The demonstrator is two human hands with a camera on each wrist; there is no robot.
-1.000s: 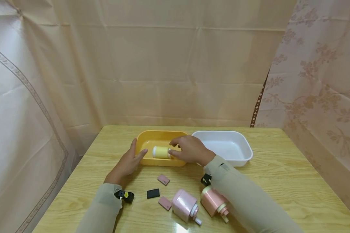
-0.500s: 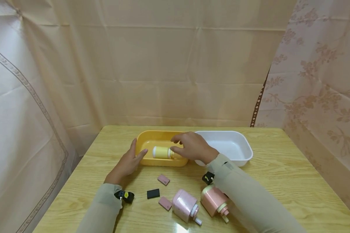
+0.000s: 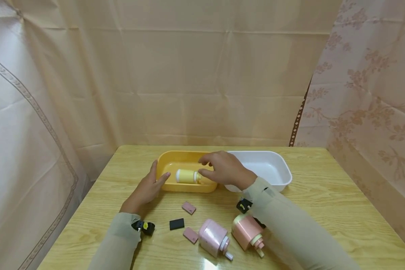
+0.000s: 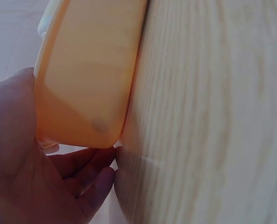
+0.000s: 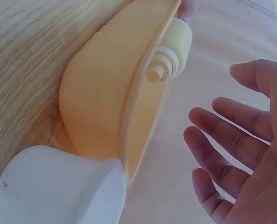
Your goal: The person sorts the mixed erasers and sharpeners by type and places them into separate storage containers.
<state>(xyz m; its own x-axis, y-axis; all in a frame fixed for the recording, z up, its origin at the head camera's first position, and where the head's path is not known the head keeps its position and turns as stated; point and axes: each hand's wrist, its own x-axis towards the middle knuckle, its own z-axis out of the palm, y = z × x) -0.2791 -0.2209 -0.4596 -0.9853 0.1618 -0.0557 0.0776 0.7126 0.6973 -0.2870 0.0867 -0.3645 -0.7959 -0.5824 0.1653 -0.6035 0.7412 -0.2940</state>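
A small yellow bottle (image 3: 187, 176) with white bands and a stepped nozzle lies on its side in the orange-yellow tray (image 3: 189, 188), nozzle pointing right. At the tray's left end, my left hand (image 3: 146, 190) grips the wall, thumb over the rim and fingers around the outside, as the left wrist view also shows. My right hand (image 3: 227, 169) hovers over the tray's right end, fingers spread and loosely bent. In the right wrist view, a gap separates that hand (image 5: 241, 140) from the bottle (image 5: 178, 44), and nothing is in its fingers.
A white tray (image 3: 288, 179) stands right beside the yellow one. Nearer lie two pink blocks (image 3: 189, 208), a black block (image 3: 177, 224), a lilac pump bottle (image 3: 212, 237) and a salmon-pink pump bottle (image 3: 246, 232), the latter close under the right forearm.
My right hand has let go of the yellow bottle's nozzle end and drawn back slightly right. The bottle stays lying in the tray; my left hand keeps its hold on the tray.
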